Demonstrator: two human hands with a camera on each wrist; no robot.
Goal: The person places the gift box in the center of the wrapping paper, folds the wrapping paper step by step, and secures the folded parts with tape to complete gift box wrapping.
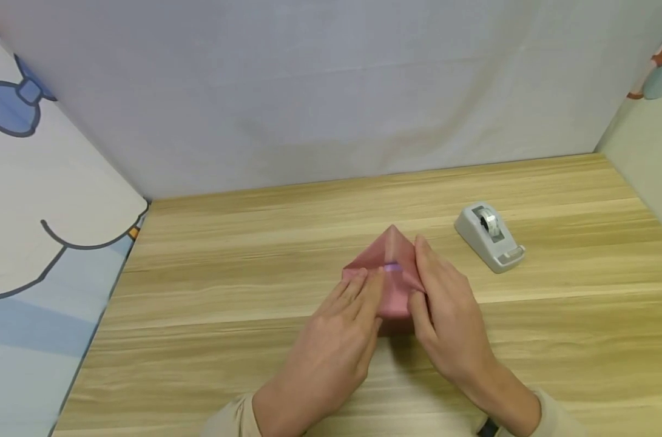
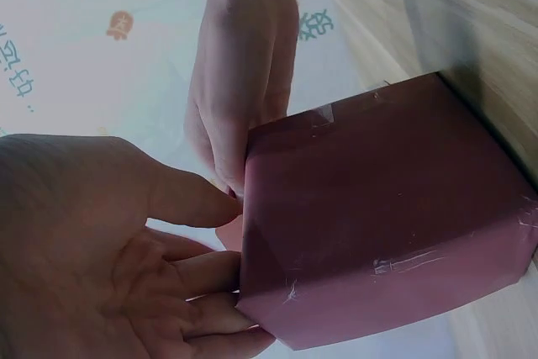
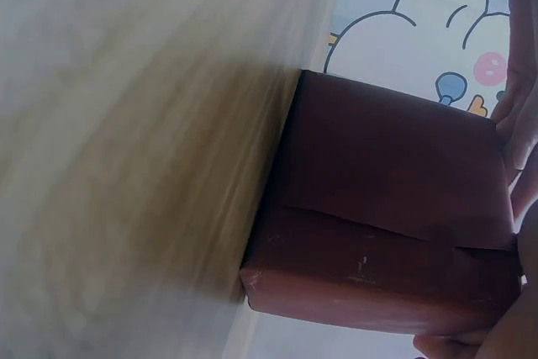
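Note:
A box wrapped in pink paper (image 1: 396,328) stands on the table between the two hands. From its top rises a folded, pointed flap of the paper (image 1: 371,252). My left hand (image 1: 341,328) presses on the left part of the top with its fingers nearly straight. At the right corner, my right hand (image 1: 451,315) pinches the raised paper between thumb and fingers. Clear tape pieces (image 2: 324,115) stick to the wrapped side in the left wrist view. In the right wrist view a paper seam crosses the box's side (image 3: 395,166); the hands are mostly cut off there.
A grey tape dispenser (image 1: 489,237) with a roll in it stands to the right of the box, beyond the right hand. The wood-grain table (image 1: 227,273) ends at a pale cloth wall (image 1: 336,91) behind. A cartoon-printed panel (image 1: 47,212) borders the left side.

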